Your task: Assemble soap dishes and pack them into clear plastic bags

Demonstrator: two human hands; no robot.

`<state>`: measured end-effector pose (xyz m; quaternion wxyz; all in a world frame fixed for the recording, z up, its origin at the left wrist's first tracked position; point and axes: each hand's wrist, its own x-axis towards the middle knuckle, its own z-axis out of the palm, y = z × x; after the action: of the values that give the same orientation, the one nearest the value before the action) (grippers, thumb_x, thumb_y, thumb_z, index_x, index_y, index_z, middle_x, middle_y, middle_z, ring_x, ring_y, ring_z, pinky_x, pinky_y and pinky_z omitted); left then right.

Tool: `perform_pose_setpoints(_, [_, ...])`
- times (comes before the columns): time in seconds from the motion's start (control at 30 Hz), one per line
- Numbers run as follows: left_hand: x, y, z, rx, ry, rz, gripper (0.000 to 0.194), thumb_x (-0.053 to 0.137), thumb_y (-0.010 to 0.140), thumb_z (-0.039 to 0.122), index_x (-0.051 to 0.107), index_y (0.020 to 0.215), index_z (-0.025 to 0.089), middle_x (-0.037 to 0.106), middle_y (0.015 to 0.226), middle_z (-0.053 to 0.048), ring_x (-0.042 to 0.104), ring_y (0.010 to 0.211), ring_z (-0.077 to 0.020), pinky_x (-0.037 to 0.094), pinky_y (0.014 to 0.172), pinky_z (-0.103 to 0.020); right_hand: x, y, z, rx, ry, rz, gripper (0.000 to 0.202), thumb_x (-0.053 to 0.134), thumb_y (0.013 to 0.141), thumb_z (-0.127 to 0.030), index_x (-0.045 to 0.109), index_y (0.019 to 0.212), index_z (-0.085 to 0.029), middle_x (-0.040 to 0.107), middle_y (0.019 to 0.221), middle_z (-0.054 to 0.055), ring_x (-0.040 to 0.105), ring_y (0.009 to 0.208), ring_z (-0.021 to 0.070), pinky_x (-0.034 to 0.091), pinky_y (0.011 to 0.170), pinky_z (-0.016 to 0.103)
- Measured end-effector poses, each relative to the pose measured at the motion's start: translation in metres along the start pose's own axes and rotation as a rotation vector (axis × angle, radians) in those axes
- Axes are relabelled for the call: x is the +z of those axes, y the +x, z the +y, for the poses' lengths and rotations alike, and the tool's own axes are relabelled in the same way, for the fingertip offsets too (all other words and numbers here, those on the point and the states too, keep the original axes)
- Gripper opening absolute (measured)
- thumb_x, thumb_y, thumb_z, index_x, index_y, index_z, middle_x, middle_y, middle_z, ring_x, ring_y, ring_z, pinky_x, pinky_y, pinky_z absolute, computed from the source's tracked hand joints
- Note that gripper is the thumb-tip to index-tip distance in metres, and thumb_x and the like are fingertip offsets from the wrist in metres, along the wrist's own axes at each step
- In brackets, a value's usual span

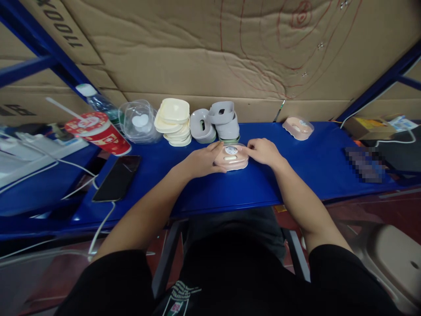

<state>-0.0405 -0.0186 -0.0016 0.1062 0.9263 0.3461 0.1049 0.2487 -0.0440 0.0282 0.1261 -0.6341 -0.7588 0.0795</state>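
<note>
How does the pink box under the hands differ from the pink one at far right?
The pink plastic box under the hands sits mid-table, touched by left hand and right hand. The far pink plastic box lies untouched near the back edge. Both are pink, rounded, with clear lids.

Two pink soap boxes sit on the blue table (296, 175): one at the centre of the frame (231, 157), one at upper right (297, 127). There are three stacks, of clear lids (140, 120), cream trays (173, 121) and grey inserts (215, 123); their pieces are too tightly nested to count. One red cup (98, 131), one bottle (98, 103) and one phone (117, 177) are at left.
</note>
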Motion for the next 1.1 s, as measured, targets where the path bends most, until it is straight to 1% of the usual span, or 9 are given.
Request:
perform_pose_setpoints(0.2, [-0.005, -0.001, 0.006, -0.026, -0.023, -0.027, 0.104, 0.062, 0.096, 0.071, 0.026, 0.173, 0.011, 0.033, 0.176, -0.028, 0.043, 0.159, -0.0424, 0.044, 0.124, -0.052, 0.001, 0.0, 0.001, 0.012, 0.028, -0.011, 0.07, 0.047, 0.097, -0.085, 0.077, 0.086, -0.022, 0.08, 0.09, 0.011, 0.071, 0.085, 0.0289, 0.042, 0.067, 0.036])
perform_pose_setpoints(0.3, [-0.006, -0.002, 0.01, -0.057, -0.021, -0.047, 0.104, 0.061, 0.097, 0.07, 0.024, 0.174, 0.01, 0.028, 0.177, -0.029, 0.04, 0.161, -0.0428, 0.043, 0.125, -0.051, 0.001, -0.001, 0.002, -0.005, 0.086, 0.022, 0.068, 0.051, 0.097, -0.083, 0.079, 0.108, -0.023, 0.081, 0.101, 0.012, 0.073, 0.093, 0.031, 0.051, 0.078, 0.04])
perform_pose_setpoints(0.4, [-0.005, -0.002, 0.011, -0.035, -0.027, -0.04, 0.103, 0.057, 0.099, 0.07, 0.021, 0.174, 0.01, 0.025, 0.178, -0.029, 0.04, 0.16, -0.0435, 0.043, 0.124, -0.052, 0.003, -0.002, 0.001, -0.155, 0.182, 0.157, 0.084, 0.057, 0.092, -0.085, 0.066, 0.144, -0.02, 0.075, 0.131, 0.018, 0.069, 0.12, 0.037, 0.054, 0.1, 0.05])
perform_pose_setpoints(0.47, [-0.002, -0.003, 0.01, -0.016, -0.032, -0.032, 0.104, 0.055, 0.099, 0.072, 0.02, 0.174, 0.008, 0.023, 0.178, -0.031, 0.038, 0.162, -0.0446, 0.043, 0.125, -0.054, 0.005, -0.002, -0.001, -0.326, 0.241, 0.198, 0.094, 0.064, 0.089, -0.085, 0.056, 0.157, -0.02, 0.065, 0.149, 0.02, 0.059, 0.139, 0.0391, 0.047, 0.116, 0.055])
perform_pose_setpoints(0.57, [0.002, -0.003, 0.006, 0.008, -0.043, -0.013, 0.108, 0.053, 0.099, 0.076, 0.017, 0.174, 0.008, 0.023, 0.178, -0.032, 0.033, 0.163, -0.0449, 0.042, 0.125, -0.055, 0.012, 0.0, -0.003, -0.532, 0.284, 0.078, 0.082, 0.074, 0.088, -0.076, 0.063, 0.153, -0.028, 0.06, 0.157, 0.015, 0.053, 0.148, 0.038, 0.039, 0.126, 0.057])
perform_pose_setpoints(0.63, [0.004, -0.003, 0.003, 0.009, -0.049, 0.007, 0.108, 0.054, 0.099, 0.076, 0.016, 0.175, 0.01, 0.024, 0.178, -0.032, 0.035, 0.163, -0.0448, 0.043, 0.124, -0.056, 0.016, 0.003, 0.001, -0.561, 0.299, -0.007, 0.07, 0.079, 0.087, -0.068, 0.07, 0.146, -0.031, 0.061, 0.157, 0.012, 0.054, 0.148, 0.0369, 0.04, 0.125, 0.058])
perform_pose_setpoints(0.87, [0.003, -0.001, -0.012, -0.026, -0.016, 0.02, 0.106, 0.059, 0.098, 0.073, 0.018, 0.175, 0.012, 0.026, 0.176, -0.032, 0.045, 0.157, -0.045, 0.044, 0.122, -0.055, -0.007, 0.005, 0.063, -0.263, 0.293, 0.036, 0.061, 0.093, 0.073, -0.039, 0.078, 0.131, -0.028, 0.067, 0.148, 0.013, 0.064, 0.137, 0.0377, 0.05, 0.12, 0.057])
perform_pose_setpoints(0.97, [0.001, 0.001, -0.013, -0.015, 0.005, -0.016, 0.1, 0.057, 0.1, 0.072, 0.026, 0.173, 0.012, 0.034, 0.174, -0.03, 0.043, 0.159, -0.0424, 0.041, 0.125, -0.054, -0.022, 0.0, 0.096, -0.058, 0.213, 0.116, 0.059, 0.092, 0.072, -0.036, 0.079, 0.127, -0.021, 0.072, 0.139, 0.016, 0.064, 0.136, 0.0406, 0.05, 0.119, 0.058])
perform_pose_setpoints(1.1, [0.0, 0.001, -0.008, -0.031, 0.039, -0.048, 0.096, 0.058, 0.099, 0.071, 0.032, 0.171, 0.012, 0.039, 0.173, -0.027, 0.042, 0.16, -0.0414, 0.041, 0.125, -0.053, -0.031, -0.002, 0.131, 0.14, 0.128, 0.121, 0.063, 0.087, 0.074, -0.038, 0.075, 0.132, -0.017, 0.074, 0.135, 0.019, 0.071, 0.123, 0.04, 0.057, 0.107, 0.056])
